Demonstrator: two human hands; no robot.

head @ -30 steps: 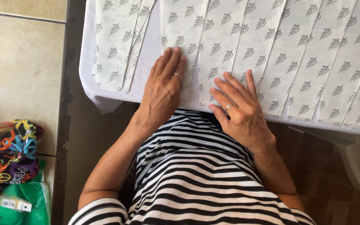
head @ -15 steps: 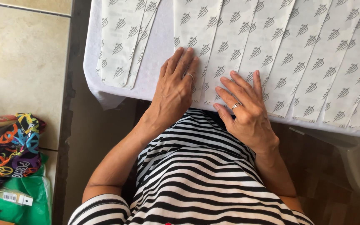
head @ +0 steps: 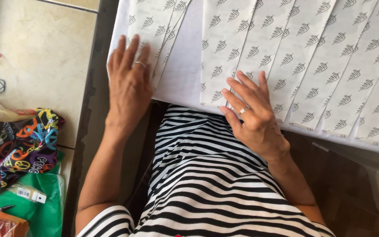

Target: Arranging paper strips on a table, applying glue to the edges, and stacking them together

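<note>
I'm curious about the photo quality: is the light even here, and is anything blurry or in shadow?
Head view: bright daylight washes the printed white fabric at upper right, almost glaring; left hand and right hand look sharp, with no obvious motion blur; the space below the table edge lies in deep shadow; the colourful cloth on the floor is evenly lit.

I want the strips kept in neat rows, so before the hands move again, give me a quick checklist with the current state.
1. Left hand flat on the loose pair of strips at the table's left end: ok.
2. Right hand flat on the row of patterned strips: ok.
3. Row lying flat, side by side: ok.
4. Loose pair lined up with the row: not ok, it lies apart and angled.
5. White sheet underneath smooth: cannot tell.
</note>
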